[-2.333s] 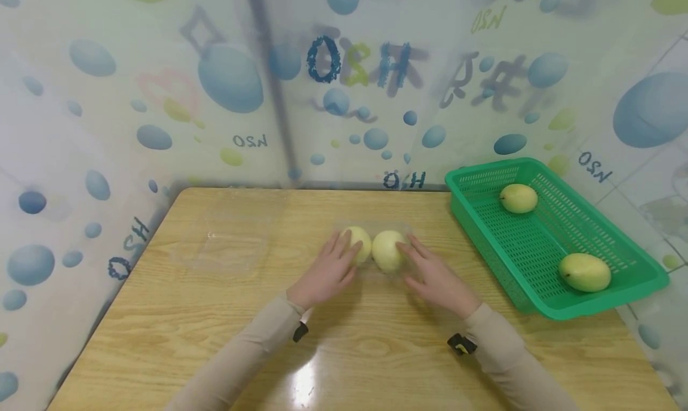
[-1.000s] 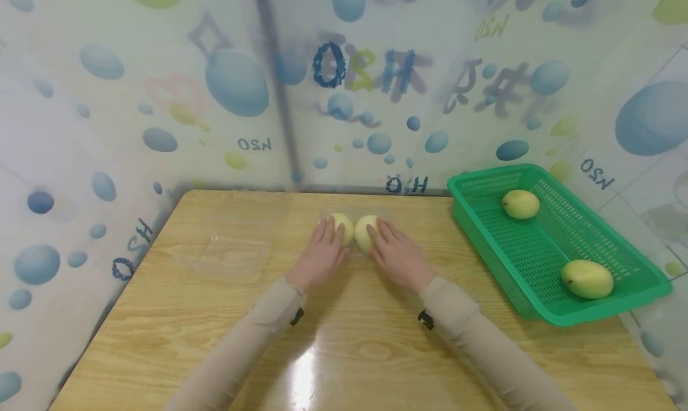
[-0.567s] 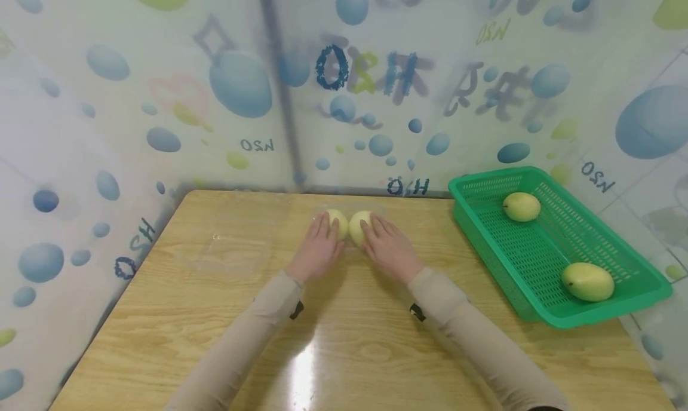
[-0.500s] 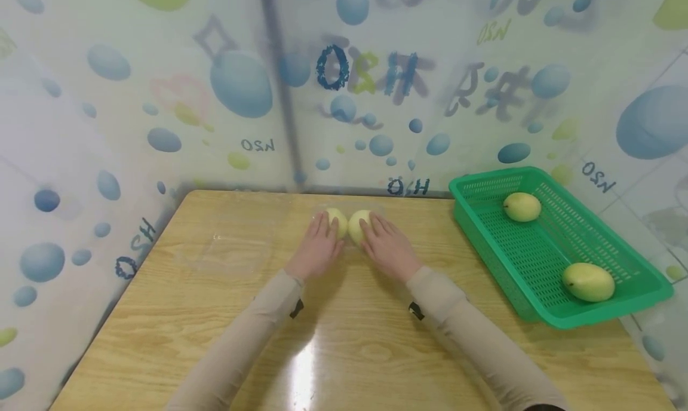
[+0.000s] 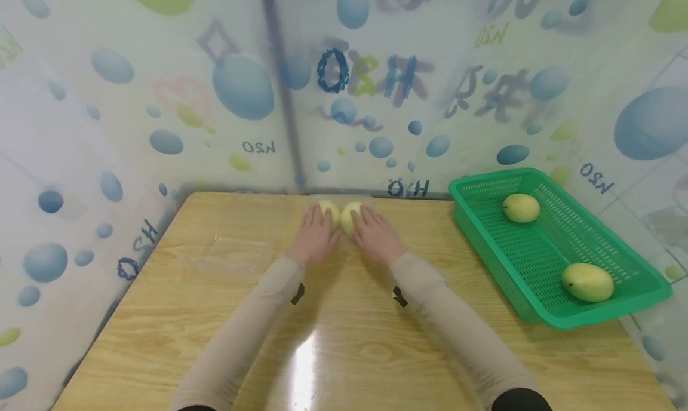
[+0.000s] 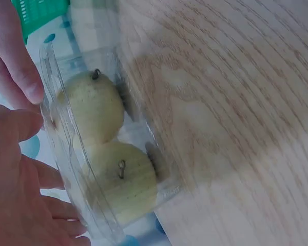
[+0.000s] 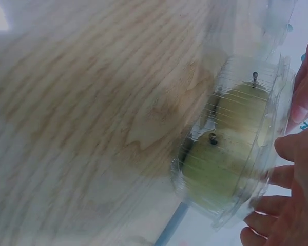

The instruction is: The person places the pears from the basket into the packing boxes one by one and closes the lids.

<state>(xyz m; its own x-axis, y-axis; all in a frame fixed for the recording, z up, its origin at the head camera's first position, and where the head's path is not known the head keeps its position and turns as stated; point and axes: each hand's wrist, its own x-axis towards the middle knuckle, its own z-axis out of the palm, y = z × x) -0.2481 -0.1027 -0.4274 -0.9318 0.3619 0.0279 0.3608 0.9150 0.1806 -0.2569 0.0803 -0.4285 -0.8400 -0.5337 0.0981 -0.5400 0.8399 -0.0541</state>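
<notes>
Two pale yellow pears [image 6: 90, 110] lie side by side inside a clear plastic box [image 7: 195, 177], near the table's back edge. In the head view my left hand [image 5: 316, 235] rests over the left pear's side of the box. My right hand [image 5: 374, 235] rests over the right side, its fingers spread forward across the top. Both wrist views show fingertips touching the box's rim face, none reaching around underneath. Fingers and palms cover part of the box in the head view. Whether its lid is fastened I cannot tell.
Clear plastic containers [image 5: 233, 258] stand at the table's left, hard to make out. A green slotted basket [image 5: 494, 261] at the right holds two more yellow pears [image 5: 587, 282]. A patterned wall covering [image 5: 344, 160] rises just behind the wooden table [image 5: 371, 351].
Both hands and the box with the pears have moved leftward and away, closer to the back edge. My right hand has come nearer to the left one. The basket's pears stay put.
</notes>
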